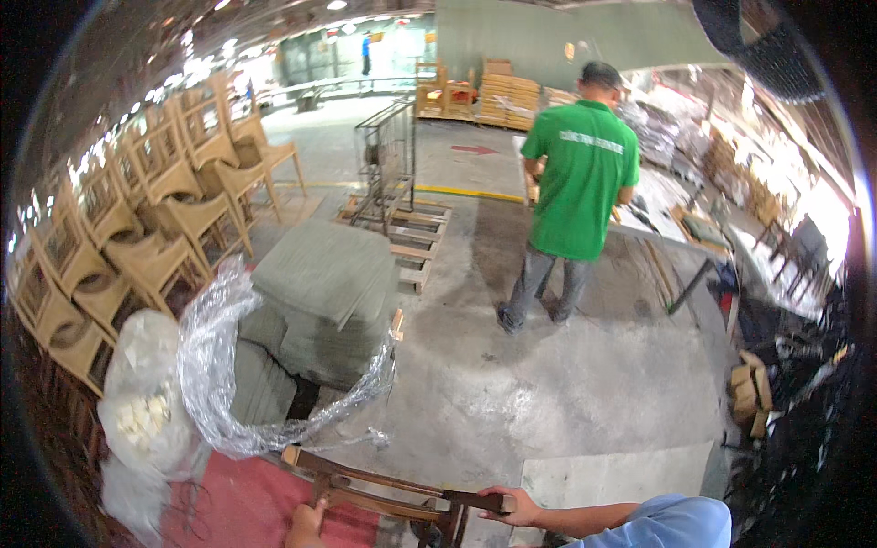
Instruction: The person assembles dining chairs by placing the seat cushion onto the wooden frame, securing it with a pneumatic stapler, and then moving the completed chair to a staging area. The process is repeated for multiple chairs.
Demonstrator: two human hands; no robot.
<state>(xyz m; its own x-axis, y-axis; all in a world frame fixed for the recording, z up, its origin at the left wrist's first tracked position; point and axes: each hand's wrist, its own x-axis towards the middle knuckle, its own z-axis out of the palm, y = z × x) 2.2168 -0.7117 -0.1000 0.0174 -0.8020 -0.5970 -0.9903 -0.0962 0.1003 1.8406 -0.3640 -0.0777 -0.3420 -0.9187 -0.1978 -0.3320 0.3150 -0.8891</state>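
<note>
Dark brown wood, one piece: a wooden frame (388, 479) of rails and crosspieces, with a paler tip at its far left end. Location: low in front of me, at the lower edge of the view, partly over a red surface (228, 489) and just this side of grey cushions (320, 274) in clear plastic (208, 374). Its lowest part is cut off from view.

Grip, left: my left hand (306, 525) is closed about the left side, thumb up along the crosspiece; much of this hand lies below the edge, so I cannot tell how the fingers wrap. Grip, right: my right hand (516, 507) is clamped around the dark right end.

Handling, by my judgement: stiff throughout, no give; moderate in weight, manageable between two hands, awkward in one. Finish looks smooth, perhaps a little slick; joints likely sturdier than the thin rails, which could scuff or crack if knocked. Best holds: the two ends, close to the joints, as I have them, keeping the load level.

Orientation: long axis crosswise to my body, slanting; the pale left end points away from me, towards the plastic, and the right end sits nearer me. Rails roughly parallel, crosspieces running back towards me.
</note>
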